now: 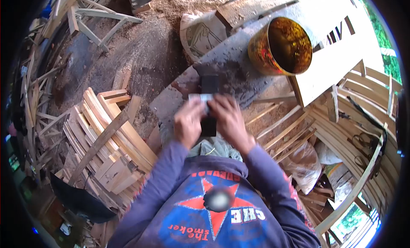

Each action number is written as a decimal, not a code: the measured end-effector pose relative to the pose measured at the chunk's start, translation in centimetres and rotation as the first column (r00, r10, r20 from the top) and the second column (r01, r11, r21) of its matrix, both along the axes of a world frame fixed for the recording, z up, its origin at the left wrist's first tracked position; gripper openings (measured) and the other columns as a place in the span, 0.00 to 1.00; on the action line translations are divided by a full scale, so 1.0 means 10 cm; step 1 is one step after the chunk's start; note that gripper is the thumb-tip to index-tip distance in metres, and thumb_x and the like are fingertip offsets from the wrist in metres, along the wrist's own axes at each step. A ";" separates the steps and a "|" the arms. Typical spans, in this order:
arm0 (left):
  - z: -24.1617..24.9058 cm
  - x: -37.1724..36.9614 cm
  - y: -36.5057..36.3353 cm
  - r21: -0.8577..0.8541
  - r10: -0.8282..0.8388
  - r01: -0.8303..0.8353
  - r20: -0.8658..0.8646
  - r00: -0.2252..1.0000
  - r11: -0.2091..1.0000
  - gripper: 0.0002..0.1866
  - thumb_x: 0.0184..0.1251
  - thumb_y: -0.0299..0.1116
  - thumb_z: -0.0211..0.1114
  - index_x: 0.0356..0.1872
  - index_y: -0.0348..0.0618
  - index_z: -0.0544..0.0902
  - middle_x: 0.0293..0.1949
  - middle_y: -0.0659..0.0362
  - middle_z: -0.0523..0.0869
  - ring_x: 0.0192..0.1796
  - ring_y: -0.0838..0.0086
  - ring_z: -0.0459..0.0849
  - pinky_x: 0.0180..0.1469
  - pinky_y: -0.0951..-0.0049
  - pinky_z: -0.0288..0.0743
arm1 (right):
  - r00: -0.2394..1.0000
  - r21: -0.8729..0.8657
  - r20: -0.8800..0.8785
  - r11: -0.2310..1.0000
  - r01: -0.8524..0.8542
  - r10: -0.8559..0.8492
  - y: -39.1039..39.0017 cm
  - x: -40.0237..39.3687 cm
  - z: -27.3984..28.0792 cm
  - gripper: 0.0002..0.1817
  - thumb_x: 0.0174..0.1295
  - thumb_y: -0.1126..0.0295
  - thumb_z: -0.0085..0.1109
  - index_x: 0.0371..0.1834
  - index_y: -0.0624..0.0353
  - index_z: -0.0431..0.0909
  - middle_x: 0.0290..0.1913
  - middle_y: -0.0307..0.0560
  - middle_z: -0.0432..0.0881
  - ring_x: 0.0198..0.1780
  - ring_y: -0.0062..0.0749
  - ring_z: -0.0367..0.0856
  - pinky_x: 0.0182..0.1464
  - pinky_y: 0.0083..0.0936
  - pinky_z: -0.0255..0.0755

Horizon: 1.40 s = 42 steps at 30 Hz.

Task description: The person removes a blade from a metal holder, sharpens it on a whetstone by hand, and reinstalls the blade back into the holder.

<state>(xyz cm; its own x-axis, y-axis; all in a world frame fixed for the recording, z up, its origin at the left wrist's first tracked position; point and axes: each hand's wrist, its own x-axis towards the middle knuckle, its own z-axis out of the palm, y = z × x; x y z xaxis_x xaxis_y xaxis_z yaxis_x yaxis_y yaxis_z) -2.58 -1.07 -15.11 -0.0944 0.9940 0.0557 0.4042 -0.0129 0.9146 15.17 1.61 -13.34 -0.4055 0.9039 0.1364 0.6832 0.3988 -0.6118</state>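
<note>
A dark rectangular block [209,84] lies lengthwise on the near end of a worn, wet board, its near part reaching toward my lap. Across its middle, both hands press a small shiny metallic piece. My left hand [189,122] has its fingers closed on the left end of this metallic piece [200,97]. From the right, my right hand [226,117] holds the same piece, fingers bent together over it. The fingers partly hide the piece and the middle of the block.
A rusty, open metal can [280,46] stands on the board [179,87] beyond my right hand. Stacked wood strips [115,132] lie at the left, curved wooden pieces [363,98] at the right. Plastic bags [301,164] sit at lower right. Sawdust covers the ground ahead.
</note>
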 end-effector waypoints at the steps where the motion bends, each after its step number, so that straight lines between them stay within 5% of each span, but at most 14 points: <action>1: 0.08 0.07 -0.23 0.029 0.022 -0.019 -0.112 0.993 0.999 0.16 0.60 0.13 0.71 0.50 0.35 0.92 0.54 0.44 0.91 0.56 0.49 0.91 0.61 0.57 0.87 | 1.000 -0.020 0.001 0.999 -0.025 0.025 -0.22 0.07 -0.07 0.29 0.55 0.79 0.65 0.64 0.55 0.82 0.66 0.49 0.81 0.70 0.55 0.75 0.68 0.50 0.73; 6: 0.13 0.02 0.34 0.101 0.104 -0.094 -0.091 0.990 0.990 0.15 0.61 0.15 0.70 0.50 0.32 0.89 0.52 0.46 0.90 0.53 0.51 0.91 0.57 0.60 0.85 | 0.996 0.024 -0.002 0.996 -0.089 0.089 0.46 -0.10 0.08 0.29 0.57 0.79 0.61 0.66 0.57 0.80 0.65 0.51 0.81 0.68 0.58 0.75 0.71 0.48 0.71; 11: 0.06 0.24 -0.37 0.072 0.157 -0.150 -0.100 0.983 0.986 0.13 0.64 0.16 0.71 0.49 0.32 0.90 0.54 0.46 0.90 0.53 0.51 0.92 0.55 0.59 0.87 | 0.985 -0.075 0.073 0.986 -0.151 0.157 -0.07 0.16 0.00 0.27 0.60 0.75 0.65 0.66 0.53 0.82 0.64 0.47 0.83 0.69 0.53 0.76 0.70 0.49 0.71; 16: 0.13 0.06 0.33 0.131 0.159 -0.140 -0.154 0.975 0.982 0.15 0.67 0.11 0.65 0.53 0.30 0.89 0.52 0.47 0.90 0.53 0.57 0.92 0.53 0.64 0.91 | 0.986 0.004 0.073 0.989 -0.150 0.149 0.51 -0.03 0.12 0.24 0.62 0.74 0.66 0.64 0.52 0.84 0.66 0.47 0.83 0.69 0.52 0.78 0.70 0.48 0.72; 22: 0.04 0.26 -0.18 -0.045 0.252 -0.249 0.078 0.965 0.967 0.15 0.62 0.12 0.68 0.49 0.29 0.90 0.55 0.45 0.90 0.54 0.51 0.92 0.56 0.60 0.87 | 0.971 0.005 0.075 0.973 -0.230 0.229 0.24 0.15 -0.01 0.25 0.62 0.73 0.65 0.65 0.50 0.84 0.66 0.45 0.84 0.70 0.49 0.77 0.67 0.47 0.72; 24: 0.16 0.10 0.29 0.136 0.194 -0.175 -0.139 0.971 0.975 0.12 0.66 0.15 0.66 0.49 0.30 0.89 0.53 0.43 0.89 0.50 0.49 0.91 0.53 0.60 0.87 | 0.980 0.061 0.069 0.980 -0.192 0.188 0.63 -0.04 0.09 0.25 0.61 0.73 0.66 0.65 0.50 0.84 0.66 0.44 0.83 0.69 0.49 0.77 0.65 0.47 0.73; 26: 0.15 0.09 0.20 0.139 0.152 -0.132 -0.143 0.978 0.981 0.14 0.65 0.14 0.67 0.50 0.31 0.89 0.54 0.43 0.89 0.52 0.50 0.91 0.53 0.61 0.88 | 0.982 0.062 0.051 0.981 -0.184 0.181 0.53 0.01 0.06 0.25 0.61 0.72 0.67 0.65 0.51 0.84 0.66 0.44 0.83 0.69 0.48 0.78 0.63 0.47 0.73; 28: 0.13 0.26 -0.24 0.017 0.197 -0.198 0.072 0.978 0.980 0.16 0.64 0.13 0.69 0.52 0.32 0.90 0.54 0.44 0.90 0.54 0.50 0.92 0.56 0.61 0.88 | 0.978 0.002 0.067 0.980 -0.197 0.196 0.12 0.16 0.02 0.24 0.62 0.70 0.68 0.65 0.51 0.84 0.66 0.44 0.83 0.69 0.48 0.78 0.65 0.47 0.73; 30: 0.04 0.32 -0.40 0.109 0.224 -0.211 -0.127 0.966 0.971 0.15 0.65 0.12 0.68 0.51 0.32 0.90 0.53 0.44 0.90 0.52 0.51 0.92 0.56 0.60 0.89 | 0.967 -0.050 0.089 0.971 -0.233 0.237 0.04 0.20 0.02 0.24 0.63 0.69 0.67 0.64 0.51 0.84 0.65 0.45 0.83 0.68 0.49 0.78 0.68 0.47 0.72; 32: 0.13 0.26 0.00 -0.073 0.265 -0.258 0.129 0.955 0.963 0.12 0.68 0.15 0.68 0.51 0.31 0.90 0.50 0.45 0.91 0.53 0.53 0.92 0.57 0.61 0.88 | 0.976 0.058 0.073 0.976 -0.209 0.204 0.40 0.07 0.11 0.24 0.62 0.72 0.65 0.63 0.52 0.84 0.65 0.46 0.83 0.69 0.50 0.77 0.68 0.46 0.71; 33: 0.16 0.12 0.25 0.137 0.182 -0.156 -0.201 0.963 0.978 0.11 0.71 0.15 0.65 0.51 0.30 0.88 0.51 0.45 0.91 0.53 0.56 0.92 0.55 0.64 0.89 | 0.981 0.052 0.042 0.980 -0.192 0.190 0.60 -0.03 0.11 0.24 0.61 0.74 0.64 0.63 0.54 0.83 0.65 0.48 0.83 0.69 0.53 0.77 0.69 0.45 0.71; 37: 0.12 0.23 -0.14 0.036 0.178 -0.179 0.013 0.984 0.983 0.17 0.61 0.10 0.69 0.51 0.31 0.90 0.53 0.45 0.91 0.54 0.53 0.92 0.57 0.61 0.88 | 0.981 0.034 0.053 0.982 -0.186 0.184 0.19 0.15 0.02 0.27 0.60 0.74 0.64 0.66 0.53 0.83 0.65 0.50 0.83 0.69 0.54 0.77 0.70 0.47 0.71; 38: 0.13 0.30 -0.34 0.063 0.194 -0.187 -0.129 0.972 0.980 0.15 0.62 0.09 0.67 0.48 0.30 0.91 0.55 0.44 0.90 0.57 0.50 0.92 0.60 0.60 0.88 | 0.975 -0.020 0.079 0.978 -0.207 0.207 0.00 0.22 -0.03 0.28 0.59 0.74 0.65 0.67 0.53 0.83 0.65 0.50 0.83 0.69 0.52 0.77 0.69 0.48 0.72; 42: -0.02 0.16 0.33 0.128 0.212 -0.204 -0.052 0.976 0.971 0.12 0.65 0.14 0.69 0.48 0.31 0.90 0.51 0.45 0.91 0.52 0.53 0.92 0.54 0.61 0.89 | 0.983 0.078 0.075 0.982 -0.171 0.165 0.63 0.01 0.05 0.28 0.59 0.74 0.64 0.67 0.53 0.83 0.65 0.49 0.83 0.69 0.53 0.77 0.67 0.48 0.72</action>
<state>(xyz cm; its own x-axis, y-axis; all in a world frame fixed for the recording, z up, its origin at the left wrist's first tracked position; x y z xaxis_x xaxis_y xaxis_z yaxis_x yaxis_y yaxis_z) -0.98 2.20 -15.32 -0.2904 0.9383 0.1877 0.4677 -0.0319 0.8833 15.30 7.96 -12.88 -0.5612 0.8087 0.1762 0.6408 0.5593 -0.5259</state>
